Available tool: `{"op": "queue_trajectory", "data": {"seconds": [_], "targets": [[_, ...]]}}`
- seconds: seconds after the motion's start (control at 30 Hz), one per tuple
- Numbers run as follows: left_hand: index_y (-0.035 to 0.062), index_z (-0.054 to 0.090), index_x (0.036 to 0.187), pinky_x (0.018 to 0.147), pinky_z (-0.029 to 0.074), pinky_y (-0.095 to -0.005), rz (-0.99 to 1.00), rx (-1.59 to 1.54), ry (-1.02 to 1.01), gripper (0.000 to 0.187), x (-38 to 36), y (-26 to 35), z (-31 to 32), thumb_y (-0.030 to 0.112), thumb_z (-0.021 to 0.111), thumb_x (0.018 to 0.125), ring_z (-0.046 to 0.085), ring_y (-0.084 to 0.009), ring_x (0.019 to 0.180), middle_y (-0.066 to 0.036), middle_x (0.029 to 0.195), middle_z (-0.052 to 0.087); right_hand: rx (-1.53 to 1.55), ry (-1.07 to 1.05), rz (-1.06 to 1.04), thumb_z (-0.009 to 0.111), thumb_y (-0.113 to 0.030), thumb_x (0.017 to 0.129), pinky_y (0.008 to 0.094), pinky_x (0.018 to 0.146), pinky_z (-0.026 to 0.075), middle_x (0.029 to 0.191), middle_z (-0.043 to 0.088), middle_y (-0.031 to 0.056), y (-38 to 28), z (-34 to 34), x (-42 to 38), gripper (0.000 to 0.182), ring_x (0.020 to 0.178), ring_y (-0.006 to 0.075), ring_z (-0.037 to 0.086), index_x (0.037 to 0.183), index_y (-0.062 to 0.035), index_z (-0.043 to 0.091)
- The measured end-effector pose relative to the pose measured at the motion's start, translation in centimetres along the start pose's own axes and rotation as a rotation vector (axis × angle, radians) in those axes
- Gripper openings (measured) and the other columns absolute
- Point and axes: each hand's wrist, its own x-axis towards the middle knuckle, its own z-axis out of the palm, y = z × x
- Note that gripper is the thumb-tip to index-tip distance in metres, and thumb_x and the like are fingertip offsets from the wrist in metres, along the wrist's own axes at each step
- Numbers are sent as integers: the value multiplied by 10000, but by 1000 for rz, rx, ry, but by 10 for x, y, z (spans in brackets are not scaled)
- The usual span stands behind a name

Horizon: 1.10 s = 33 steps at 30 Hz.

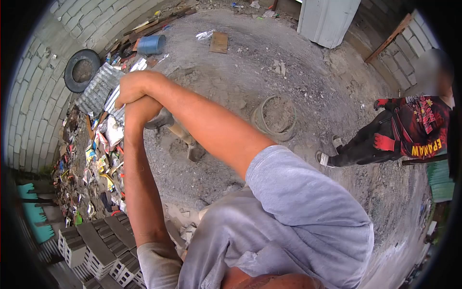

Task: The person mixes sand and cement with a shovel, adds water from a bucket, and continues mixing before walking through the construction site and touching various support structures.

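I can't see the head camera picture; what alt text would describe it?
Two bare arms stretch forward, the left hand and right hand clasped one over the other above a tool handle, over grey dirt ground. Concrete blocks sit lower left; another person crouches at right.

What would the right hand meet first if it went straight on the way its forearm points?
Probably the corrugated metal sheet just beyond the right hand, then the tyre; depth is unclear, so it might pass above both.
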Motion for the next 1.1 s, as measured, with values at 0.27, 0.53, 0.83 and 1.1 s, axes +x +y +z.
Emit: {"op": "queue_trajectory", "data": {"seconds": [0.27, 0.53, 0.83, 1.1], "targets": [[113, 634, 1170, 975, 417, -384, -50, 91, -99, 356, 0, -3, 1, 288, 600, 862, 545, -287, 1188, -116, 1245, 611, 54, 76, 83, 711, -467, 652, 395, 807, 530, 994, 686, 222, -4, -6, -18, 561, 902, 341, 677, 936, 17, 721], [116, 615, 1203, 1007, 392, -388, -18, 53, -84, 368, 5, -22, 4, 286, 578, 879, 522, -279, 1219, -123, 1292, 582, 64, 83, 114, 712, -459, 657, 398, 801, 532, 979, 692, 209, -4, -6, -16, 539, 895, 335, 680, 920, 11, 726], [97, 648, 1145, 993, 417, -365, -14, -3, -82, 339, -10, -15, 2, 291, 606, 871, 550, -262, 1189, -123, 1232, 620, 45, 44, 63, 703, -474, 674, 401, 825, 526, 1020, 686, 209, -8, 6, -10, 554, 927, 325, 678, 956, 3, 725], [93, 631, 1175, 994, 411, -373, 12, 1, -103, 335, -5, -15, -2, 258, 587, 887, 539, -258, 1205, -122, 1252, 610, 40, 91, 77, 712, -482, 663, 405, 836, 527, 1046, 683, 200, -4, 7, -5, 560, 953, 319, 673, 954, -3, 727]]}}
